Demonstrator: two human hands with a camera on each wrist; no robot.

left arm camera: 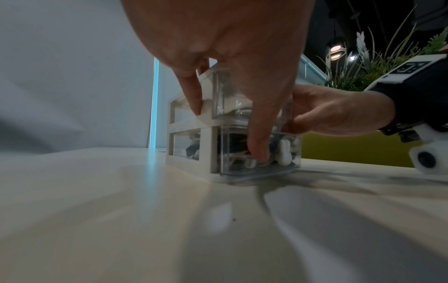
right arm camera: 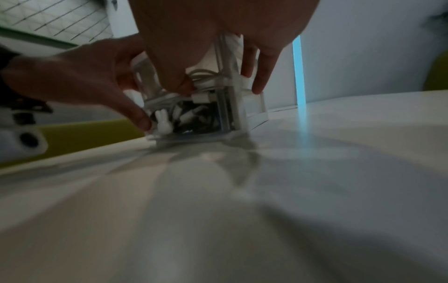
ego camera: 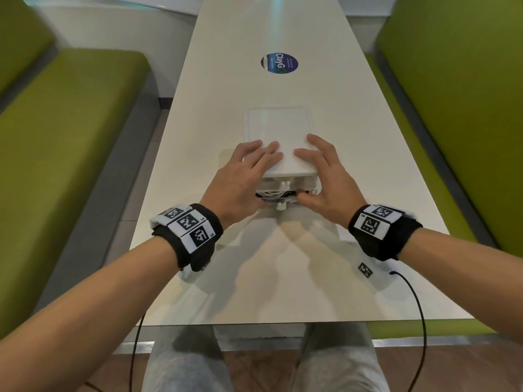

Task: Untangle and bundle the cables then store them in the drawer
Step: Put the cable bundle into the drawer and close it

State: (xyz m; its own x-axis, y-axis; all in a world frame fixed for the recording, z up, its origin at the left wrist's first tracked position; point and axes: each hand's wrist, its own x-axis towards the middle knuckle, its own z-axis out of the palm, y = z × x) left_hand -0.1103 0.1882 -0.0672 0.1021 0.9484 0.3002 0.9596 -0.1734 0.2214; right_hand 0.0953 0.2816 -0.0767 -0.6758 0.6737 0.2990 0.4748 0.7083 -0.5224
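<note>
A small white two-drawer unit stands mid-table. Its clear lower drawer sticks out slightly toward me and holds white and black cables, which also show in the right wrist view as cables. A white rabbit-shaped knob sits on the drawer front. My left hand lays straight fingers on the unit's top, and its thumb presses the drawer front. My right hand mirrors it, fingers flat on top and thumb against the drawer front. The upper drawer is closed.
The white table is long and narrow, with green benches on both sides. A round blue sticker lies farther back. A black wire from my right wrist band trails over the near table edge.
</note>
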